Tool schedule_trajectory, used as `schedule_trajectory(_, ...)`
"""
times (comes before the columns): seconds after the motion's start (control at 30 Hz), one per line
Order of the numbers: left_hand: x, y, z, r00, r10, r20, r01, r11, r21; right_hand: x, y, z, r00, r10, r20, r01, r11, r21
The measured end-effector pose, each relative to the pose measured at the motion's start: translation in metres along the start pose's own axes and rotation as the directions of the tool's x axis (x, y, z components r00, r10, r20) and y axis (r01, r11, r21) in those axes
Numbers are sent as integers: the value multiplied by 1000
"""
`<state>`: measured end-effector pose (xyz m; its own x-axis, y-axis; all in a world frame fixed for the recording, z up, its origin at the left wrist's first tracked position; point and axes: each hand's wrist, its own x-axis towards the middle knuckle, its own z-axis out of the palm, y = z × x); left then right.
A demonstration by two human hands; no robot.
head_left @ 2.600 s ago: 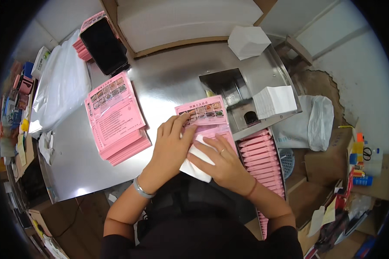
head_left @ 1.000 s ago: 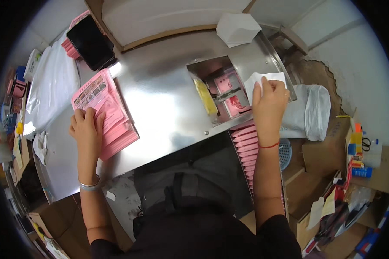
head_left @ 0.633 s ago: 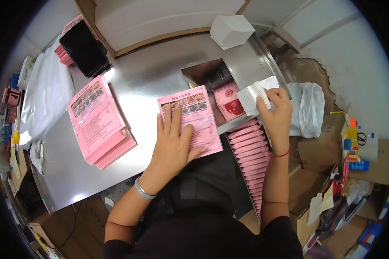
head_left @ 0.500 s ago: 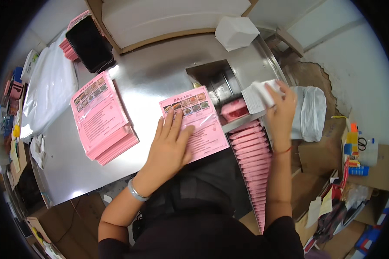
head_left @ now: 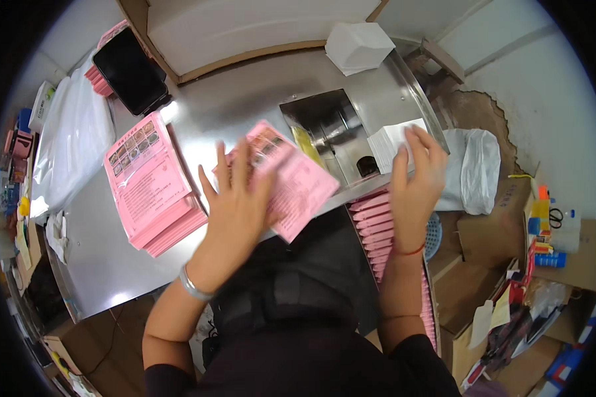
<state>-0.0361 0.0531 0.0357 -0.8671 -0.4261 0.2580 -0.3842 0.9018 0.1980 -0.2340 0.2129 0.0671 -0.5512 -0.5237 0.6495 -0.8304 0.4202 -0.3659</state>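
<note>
One flat, glossy pink packet (head_left: 301,188) was observed askew at the smooth steel table's (head_left: 245,89) front edge, beneath the splayed left hand (head_left: 233,210). Layered white paper (head_left: 384,147) was overlapped by the right hand (head_left: 420,177), whose grip could not be determined. Bare metal was seen behind the packet.

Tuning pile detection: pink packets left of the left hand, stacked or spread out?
Stacked, slightly askew: the pink packets lie one on another, their layered edges showing on the near side.
</note>
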Motion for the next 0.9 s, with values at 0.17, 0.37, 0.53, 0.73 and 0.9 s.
schedule_trajectory(0.17, 42, -12, 5, 973, 222, 68, -224, 974, 25, 1, 17, 14, 991, 0, 135, 41, 955, -295)
schedule_trajectory(0.37, -7, 7, 2, 989, -88, 119, 108, 979, -172, -2, 20, 2, 983, -70, 169, 114, 956, -271)
schedule_trajectory(0.53, -20, 9, 11, 993, -119, -20, 113, 972, -207, 1, 26, 3, 988, -40, 146, 68, 980, -189)
schedule_trajectory(0.73, -18, 4, 13, 984, 80, -160, -130, 936, -327, 8, 33, -15, 991, -102, 89, 113, 986, -124)
schedule_trajectory(0.9, -21, -3, 10, 989, 143, -41, -148, 934, -325, 8, 4, -45, 982, 47, -185, -45, 999, 14)
